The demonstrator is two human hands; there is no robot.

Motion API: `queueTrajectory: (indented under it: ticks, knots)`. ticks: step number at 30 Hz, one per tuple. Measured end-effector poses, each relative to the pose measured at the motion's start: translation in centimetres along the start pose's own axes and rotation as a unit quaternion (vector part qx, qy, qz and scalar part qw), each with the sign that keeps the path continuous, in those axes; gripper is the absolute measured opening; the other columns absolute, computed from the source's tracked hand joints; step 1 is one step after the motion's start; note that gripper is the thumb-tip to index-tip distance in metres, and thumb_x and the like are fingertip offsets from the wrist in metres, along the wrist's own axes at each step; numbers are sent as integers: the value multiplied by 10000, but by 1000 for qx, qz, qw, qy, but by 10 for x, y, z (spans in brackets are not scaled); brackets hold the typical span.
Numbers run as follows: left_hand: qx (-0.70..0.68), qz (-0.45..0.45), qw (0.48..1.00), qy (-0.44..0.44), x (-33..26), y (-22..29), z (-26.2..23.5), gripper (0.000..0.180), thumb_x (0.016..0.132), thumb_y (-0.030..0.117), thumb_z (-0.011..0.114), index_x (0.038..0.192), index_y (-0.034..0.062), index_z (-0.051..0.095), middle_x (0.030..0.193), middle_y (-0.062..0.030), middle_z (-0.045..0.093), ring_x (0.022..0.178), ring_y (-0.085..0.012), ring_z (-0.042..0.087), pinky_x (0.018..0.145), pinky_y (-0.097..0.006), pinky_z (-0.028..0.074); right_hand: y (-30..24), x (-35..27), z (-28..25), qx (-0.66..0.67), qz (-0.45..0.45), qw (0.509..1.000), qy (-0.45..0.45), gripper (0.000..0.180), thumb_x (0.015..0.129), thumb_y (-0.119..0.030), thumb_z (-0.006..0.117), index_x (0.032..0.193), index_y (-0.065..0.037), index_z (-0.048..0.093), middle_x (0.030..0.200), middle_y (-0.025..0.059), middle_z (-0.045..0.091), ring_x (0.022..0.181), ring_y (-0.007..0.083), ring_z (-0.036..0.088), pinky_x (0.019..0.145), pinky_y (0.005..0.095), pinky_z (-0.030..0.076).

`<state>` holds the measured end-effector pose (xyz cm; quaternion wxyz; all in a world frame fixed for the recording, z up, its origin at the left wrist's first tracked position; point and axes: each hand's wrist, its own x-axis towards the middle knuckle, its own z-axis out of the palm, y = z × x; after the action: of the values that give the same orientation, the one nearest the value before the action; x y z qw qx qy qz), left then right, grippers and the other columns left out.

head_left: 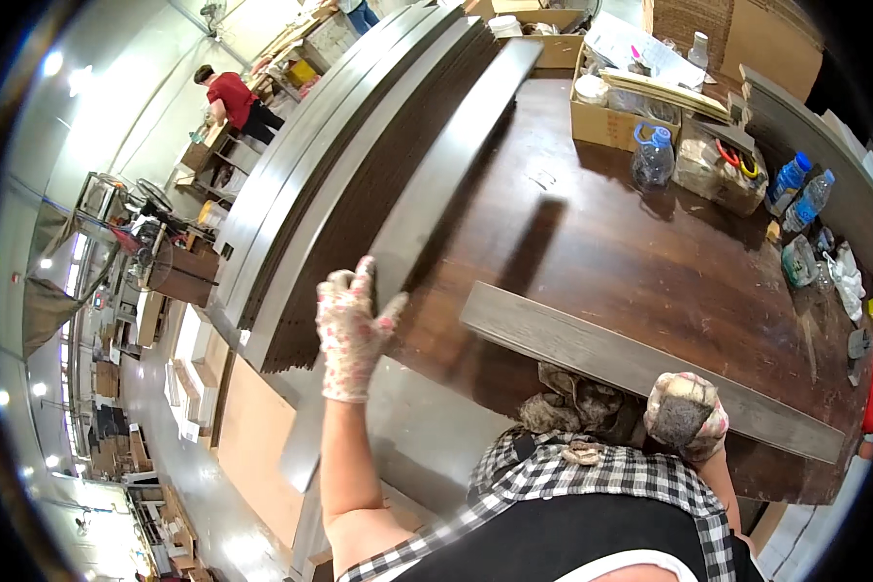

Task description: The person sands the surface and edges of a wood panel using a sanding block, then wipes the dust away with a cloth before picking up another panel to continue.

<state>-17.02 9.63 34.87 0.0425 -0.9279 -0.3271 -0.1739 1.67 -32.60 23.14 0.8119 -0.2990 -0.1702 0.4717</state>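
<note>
- A dark wooden table (592, 262) filled the centre and right of the frame.
- A stack of long grey planks (359, 145) ran from upper centre down to lower left.
- Our left hand (351, 335), gloved, lay flat with fingers spread on one plank (436, 165) tilted against the stack, not clamped round it.
- That plank looked long, stiff and fairly heavy; we judged its edges the best hold.
- A shorter board (640, 364) lay across the table's lower right.
- Our right hand (686, 415) rested closed beside it; whether it gripped anything we could not tell.
</note>
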Motion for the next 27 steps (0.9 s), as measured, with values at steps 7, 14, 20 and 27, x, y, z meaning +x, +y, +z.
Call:
queueTrajectory:
  ticks: [7,14,20,27]
  knots:
    - [4,67,989,135,101,-34,-39,490,827,257,773,1240,32,638,1010,-190,645,955,-370,616,836,-436,496,-10,6,26,-79,16,996,46,578,846,-195,702,1356,-54,469,1325,115,576,1210,270,569,1062,427,446]
    - [70,14,997,-4,190,-65,31,558,872,480,696,1285,112,627,1055,-195,638,1043,-359,611,877,-440,512,-6,0,5,-154,7,982,106,576,829,-28,698,1347,-14,447,1306,141,577,1199,262,583,1035,391,491]
    - [117,2,992,50,187,-77,55,494,871,466,699,1225,125,651,995,-166,643,953,-356,628,793,-444,542,-3,-3,3,-122,26,985,116,568,879,-285,635,1342,-6,460,1297,155,573,1160,303,587,1012,458,498]
    - [145,-11,982,120,173,-41,49,304,865,392,715,1061,162,680,1086,-114,632,1024,-324,625,803,-457,525,-3,6,8,-89,20,992,86,467,995,-461,451,1262,-95,561,1126,133,623,995,325,606,812,457,492]
